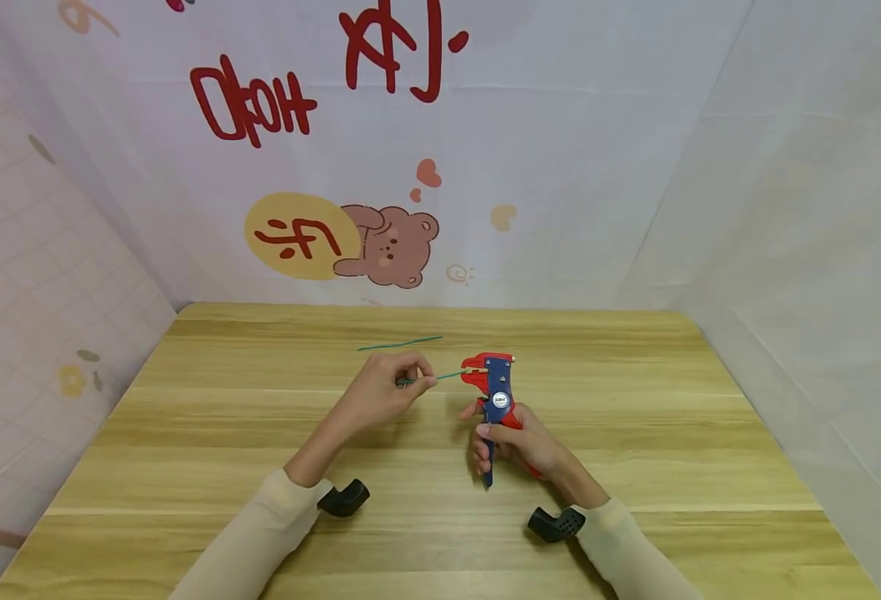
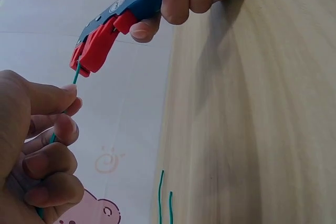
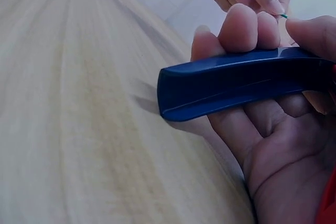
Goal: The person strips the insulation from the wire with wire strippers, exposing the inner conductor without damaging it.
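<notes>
My left hand (image 1: 389, 388) pinches a thin green wire (image 1: 449, 376) between thumb and forefinger. In the left wrist view, the wire (image 2: 76, 73) runs back under the curled fingers, and its far end sits at the mouth of the red jaws. A red and blue wire stripper (image 1: 499, 387) stands upright in my right hand (image 1: 533, 442), whose fingers wrap its handles. The blue handle (image 3: 236, 85) crosses the palm in the right wrist view, and the red handle shows only partly at that view's edge.
More green wire (image 1: 400, 343) lies on the wooden table (image 1: 260, 533) behind my left hand; the left wrist view shows two strands (image 2: 160, 192) there. A white printed cloth (image 1: 560, 167) hangs along the table's back edge, and pale cloths flank both sides.
</notes>
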The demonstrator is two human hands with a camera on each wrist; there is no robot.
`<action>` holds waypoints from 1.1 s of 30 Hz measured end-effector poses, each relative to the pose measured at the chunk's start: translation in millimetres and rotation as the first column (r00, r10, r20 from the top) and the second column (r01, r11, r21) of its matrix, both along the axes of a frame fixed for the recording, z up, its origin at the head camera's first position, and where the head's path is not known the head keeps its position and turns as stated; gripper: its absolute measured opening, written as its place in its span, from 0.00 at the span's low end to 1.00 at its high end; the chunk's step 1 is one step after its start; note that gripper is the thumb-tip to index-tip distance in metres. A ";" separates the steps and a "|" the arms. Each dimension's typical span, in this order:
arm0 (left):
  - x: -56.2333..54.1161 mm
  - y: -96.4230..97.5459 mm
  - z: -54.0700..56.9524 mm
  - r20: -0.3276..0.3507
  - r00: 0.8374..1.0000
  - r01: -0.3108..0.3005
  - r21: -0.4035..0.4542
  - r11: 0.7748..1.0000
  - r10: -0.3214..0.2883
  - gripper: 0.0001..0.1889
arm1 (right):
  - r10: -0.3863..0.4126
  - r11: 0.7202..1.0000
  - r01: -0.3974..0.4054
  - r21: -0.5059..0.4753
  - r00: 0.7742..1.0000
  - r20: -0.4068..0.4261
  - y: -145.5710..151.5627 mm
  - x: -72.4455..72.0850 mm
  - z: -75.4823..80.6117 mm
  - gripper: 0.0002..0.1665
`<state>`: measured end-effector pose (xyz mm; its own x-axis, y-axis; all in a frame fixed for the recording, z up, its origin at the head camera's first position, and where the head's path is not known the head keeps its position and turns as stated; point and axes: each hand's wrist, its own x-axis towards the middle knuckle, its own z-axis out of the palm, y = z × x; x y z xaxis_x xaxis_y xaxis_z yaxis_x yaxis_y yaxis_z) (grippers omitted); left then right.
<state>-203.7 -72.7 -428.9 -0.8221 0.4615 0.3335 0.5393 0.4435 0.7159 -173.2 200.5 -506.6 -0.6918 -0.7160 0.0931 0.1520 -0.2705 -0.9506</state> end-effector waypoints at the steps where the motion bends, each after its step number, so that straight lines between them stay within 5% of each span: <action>1: -0.5 0.8 0.1 -0.005 1.000 0.001 0.000 1.000 -0.001 0.04 | 0.003 1.000 -0.003 0.000 1.000 0.001 0.0 -0.1 0.1 0.18; 33: -3.7 2.1 -2.2 0.007 0.999 0.033 0.022 0.999 -0.034 0.03 | 0.012 0.999 -0.012 0.036 1.000 -0.018 -0.2 -0.4 2.3 0.25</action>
<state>-207.4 -70.6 -431.1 -0.8087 0.4815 0.3379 0.5485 0.4096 0.7290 -173.6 200.2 -504.3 -0.6816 -0.7273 0.0804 0.1371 -0.2349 -0.9623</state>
